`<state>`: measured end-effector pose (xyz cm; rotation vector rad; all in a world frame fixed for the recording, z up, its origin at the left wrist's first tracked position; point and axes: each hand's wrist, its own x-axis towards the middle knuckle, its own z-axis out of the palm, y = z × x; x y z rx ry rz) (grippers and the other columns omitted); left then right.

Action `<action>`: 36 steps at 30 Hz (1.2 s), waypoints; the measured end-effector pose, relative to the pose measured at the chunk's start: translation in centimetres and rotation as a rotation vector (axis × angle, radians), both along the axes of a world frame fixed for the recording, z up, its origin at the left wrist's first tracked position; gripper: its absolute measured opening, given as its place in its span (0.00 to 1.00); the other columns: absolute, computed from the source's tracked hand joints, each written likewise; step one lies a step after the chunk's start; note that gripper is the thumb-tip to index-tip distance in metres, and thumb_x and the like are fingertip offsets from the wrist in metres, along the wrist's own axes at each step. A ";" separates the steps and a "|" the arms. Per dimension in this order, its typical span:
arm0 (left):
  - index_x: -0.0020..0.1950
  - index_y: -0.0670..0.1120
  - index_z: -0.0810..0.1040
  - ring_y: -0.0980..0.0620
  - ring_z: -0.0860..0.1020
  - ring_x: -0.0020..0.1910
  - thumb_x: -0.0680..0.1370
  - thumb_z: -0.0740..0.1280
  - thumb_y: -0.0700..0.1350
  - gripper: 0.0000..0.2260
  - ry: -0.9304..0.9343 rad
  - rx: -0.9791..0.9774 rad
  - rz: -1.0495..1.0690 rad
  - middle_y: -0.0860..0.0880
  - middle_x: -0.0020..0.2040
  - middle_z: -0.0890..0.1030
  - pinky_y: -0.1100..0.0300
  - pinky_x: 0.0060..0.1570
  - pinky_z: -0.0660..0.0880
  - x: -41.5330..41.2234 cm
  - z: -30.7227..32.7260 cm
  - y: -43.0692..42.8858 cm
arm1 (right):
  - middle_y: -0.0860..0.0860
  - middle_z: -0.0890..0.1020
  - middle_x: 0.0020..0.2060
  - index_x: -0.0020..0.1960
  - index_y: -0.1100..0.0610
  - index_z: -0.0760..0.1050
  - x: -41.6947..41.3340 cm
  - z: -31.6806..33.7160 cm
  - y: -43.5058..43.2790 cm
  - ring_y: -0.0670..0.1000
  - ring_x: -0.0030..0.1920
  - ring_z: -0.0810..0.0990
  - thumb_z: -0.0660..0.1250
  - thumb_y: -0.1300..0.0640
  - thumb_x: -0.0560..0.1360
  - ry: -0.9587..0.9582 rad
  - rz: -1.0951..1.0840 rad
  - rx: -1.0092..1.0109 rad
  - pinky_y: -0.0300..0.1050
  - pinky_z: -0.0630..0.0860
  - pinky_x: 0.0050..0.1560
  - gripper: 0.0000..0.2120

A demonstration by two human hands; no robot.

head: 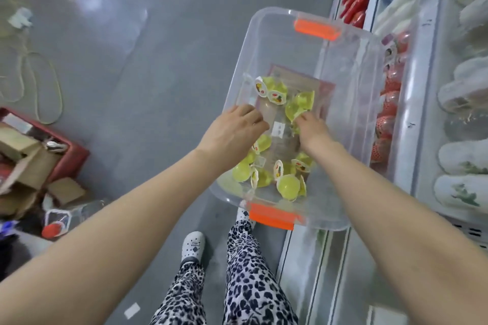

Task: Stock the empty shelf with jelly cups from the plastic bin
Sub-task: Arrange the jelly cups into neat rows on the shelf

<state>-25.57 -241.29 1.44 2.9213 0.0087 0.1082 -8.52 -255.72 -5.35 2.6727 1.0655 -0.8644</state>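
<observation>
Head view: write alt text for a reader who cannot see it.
A person's left hand and right hand reach into a clear plastic bin with orange handles that holds scattered yellow jelly cups; the right hand pinches one jelly cup. Stocked shelves stand at right.

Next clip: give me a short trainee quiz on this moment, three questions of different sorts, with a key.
1. True or false: both the left hand and the right hand reach into the plastic bin.
2. The jelly cups in the bin are: A) blue B) yellow-green C) black.
3. Fill in: the shelves stand on the person's ___ side.
Key: 1 true; 2 B; 3 right.
</observation>
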 end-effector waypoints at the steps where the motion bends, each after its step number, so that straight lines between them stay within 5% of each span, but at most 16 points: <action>1: 0.53 0.47 0.83 0.43 0.79 0.50 0.66 0.73 0.33 0.18 0.003 0.007 0.001 0.47 0.48 0.81 0.53 0.47 0.75 0.0 0.0 0.0 | 0.59 0.65 0.71 0.71 0.62 0.67 -0.1 -0.1 -0.1 0.65 0.68 0.67 0.59 0.71 0.76 -0.013 -0.005 -0.029 0.52 0.66 0.68 0.24; 4: 0.52 0.47 0.83 0.44 0.79 0.50 0.66 0.73 0.34 0.17 0.025 0.038 0.001 0.48 0.48 0.81 0.54 0.48 0.75 0.0 0.0 -0.1 | 0.61 0.60 0.73 0.72 0.63 0.65 -0.5 -0.3 -0.6 0.64 0.69 0.66 0.60 0.68 0.76 -0.041 -0.033 -0.131 0.55 0.68 0.67 0.24; 10: 0.50 0.47 0.82 0.45 0.78 0.49 0.67 0.72 0.35 0.14 0.080 0.123 -0.025 0.49 0.47 0.81 0.54 0.48 0.75 0.1 0.4 -0.2 | 0.63 0.66 0.70 0.72 0.63 0.64 -0.9 1.5 -0.3 0.62 0.70 0.65 0.65 0.64 0.75 -0.111 -0.018 -0.181 0.54 0.71 0.64 0.27; 15: 0.61 0.48 0.76 0.45 0.74 0.56 0.75 0.64 0.38 0.16 0.280 0.262 -0.021 0.48 0.57 0.77 0.54 0.57 0.71 0.9 0.7 -1.8 | 0.58 0.77 0.58 0.67 0.57 0.69 -0.2 6.9 -1.4 0.60 0.61 0.69 0.62 0.49 0.76 -0.363 0.103 0.138 0.53 0.70 0.57 0.21; 18: 0.64 0.47 0.71 0.46 0.72 0.60 0.77 0.63 0.38 0.16 0.426 0.185 0.070 0.47 0.60 0.73 0.56 0.52 0.70 2.7 -0.3 -3.8 | 0.57 0.78 0.54 0.64 0.57 0.71 0.6 8.8 -3.2 0.58 0.54 0.71 0.62 0.44 0.75 -0.507 0.106 0.334 0.52 0.70 0.52 0.23; 23: 0.66 0.44 0.67 0.45 0.69 0.62 0.80 0.63 0.47 0.16 0.661 0.033 0.278 0.45 0.63 0.72 0.53 0.54 0.72 5.4 -4.9 -4.8 | 0.56 0.77 0.53 0.60 0.58 0.70 1.2 7.8 -5.1 0.57 0.52 0.72 0.66 0.46 0.74 -0.432 0.028 0.505 0.50 0.71 0.55 0.21; 28: 0.68 0.42 0.66 0.44 0.69 0.65 0.81 0.60 0.46 0.16 0.767 0.012 0.383 0.44 0.65 0.72 0.52 0.59 0.71 5.2 -8.6 -4.5 | 0.55 0.77 0.50 0.58 0.57 0.69 1.2 7.4 -4.9 0.56 0.51 0.73 0.68 0.47 0.73 -0.417 0.018 0.565 0.49 0.72 0.53 0.20; 36: 0.66 0.41 0.65 0.41 0.73 0.60 0.77 0.67 0.49 0.22 0.683 -0.197 0.439 0.42 0.62 0.71 0.52 0.54 0.71 5.3 -7.2 -4.4 | 0.55 0.76 0.53 0.61 0.56 0.70 0.9 7.8 -4.9 0.56 0.52 0.72 0.67 0.47 0.73 -0.350 0.001 0.536 0.48 0.71 0.55 0.21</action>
